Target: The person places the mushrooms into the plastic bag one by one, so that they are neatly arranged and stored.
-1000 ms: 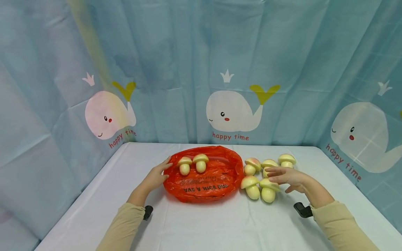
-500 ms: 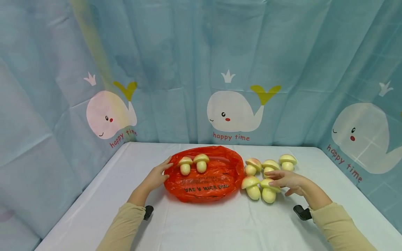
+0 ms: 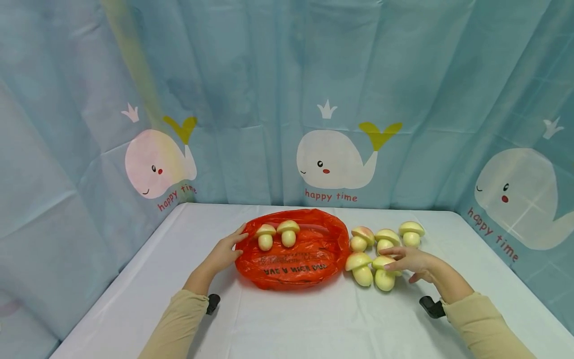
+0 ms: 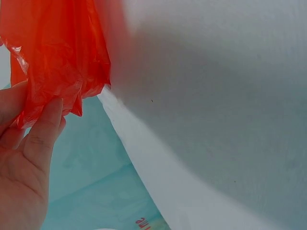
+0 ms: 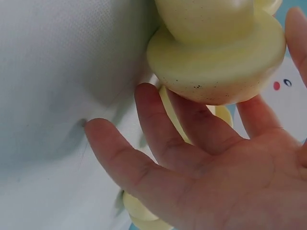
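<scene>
A red plastic bag [image 3: 314, 249] with dark printing lies spread on the table, and two pale yellow toy mushrooms [image 3: 265, 237] rest in it. At its left rim my left hand [image 3: 220, 255] pinches the film between thumb and fingers, as the left wrist view shows of the bag [image 4: 62, 62]. To the right of the bag, several more toy mushrooms sit in a cluster. My right hand [image 3: 417, 263] is over the front right mushroom [image 3: 384, 282]. In the right wrist view its fingers spread around that mushroom's cap [image 5: 216, 67]; whether they touch it is hard to tell.
White cloth covers the table [image 3: 287, 324]. Other mushrooms [image 3: 411, 233] stand behind and beside the right hand. A blue curtain [image 3: 251, 149] with whale prints hangs along the back and sides. Black wrist devices [image 3: 432, 306] sit under both forearms.
My right hand has come slightly down and closer over the front right mushroom, its fingers bending a little. The left hand keeps its hold on the bag's rim.
</scene>
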Motion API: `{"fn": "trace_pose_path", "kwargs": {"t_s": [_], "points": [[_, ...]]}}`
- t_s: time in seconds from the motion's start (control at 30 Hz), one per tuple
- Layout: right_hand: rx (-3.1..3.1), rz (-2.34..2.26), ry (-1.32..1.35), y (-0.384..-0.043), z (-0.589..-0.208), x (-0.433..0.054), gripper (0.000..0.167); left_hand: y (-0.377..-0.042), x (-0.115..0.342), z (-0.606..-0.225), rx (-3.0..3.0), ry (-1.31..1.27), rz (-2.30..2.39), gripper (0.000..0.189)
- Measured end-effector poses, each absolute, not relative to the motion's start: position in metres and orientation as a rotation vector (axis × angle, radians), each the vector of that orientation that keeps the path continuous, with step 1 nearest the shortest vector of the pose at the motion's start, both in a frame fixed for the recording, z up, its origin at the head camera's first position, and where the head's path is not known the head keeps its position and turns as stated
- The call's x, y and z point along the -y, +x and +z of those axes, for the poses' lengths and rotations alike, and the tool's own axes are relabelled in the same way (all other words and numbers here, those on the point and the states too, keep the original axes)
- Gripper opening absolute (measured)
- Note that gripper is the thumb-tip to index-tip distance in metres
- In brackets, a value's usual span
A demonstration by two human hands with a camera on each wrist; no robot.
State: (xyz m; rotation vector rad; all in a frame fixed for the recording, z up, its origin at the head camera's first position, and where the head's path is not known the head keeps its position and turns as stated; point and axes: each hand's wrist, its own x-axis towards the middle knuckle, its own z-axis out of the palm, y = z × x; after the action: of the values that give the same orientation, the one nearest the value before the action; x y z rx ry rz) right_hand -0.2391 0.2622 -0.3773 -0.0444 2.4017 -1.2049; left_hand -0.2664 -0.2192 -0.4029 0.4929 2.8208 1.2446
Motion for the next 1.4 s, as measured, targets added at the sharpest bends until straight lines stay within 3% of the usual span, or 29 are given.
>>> {"fn": "trace_pose_path", "kwargs": {"t_s": [0.47, 1.4], "points": [[-2.373, -1.240, -0.049, -0.238, -0.366, -0.266, 0.072, -0.267, 0.219, -0.404, -2.823, 0.503, 1.262, 0.053], [-2.384, -1.885, -0.076, -0.246, -0.342, -0.242, 0.070, -0.267, 0.220, -0.406, -2.842, 0.573, 1.287, 0.052]]}}
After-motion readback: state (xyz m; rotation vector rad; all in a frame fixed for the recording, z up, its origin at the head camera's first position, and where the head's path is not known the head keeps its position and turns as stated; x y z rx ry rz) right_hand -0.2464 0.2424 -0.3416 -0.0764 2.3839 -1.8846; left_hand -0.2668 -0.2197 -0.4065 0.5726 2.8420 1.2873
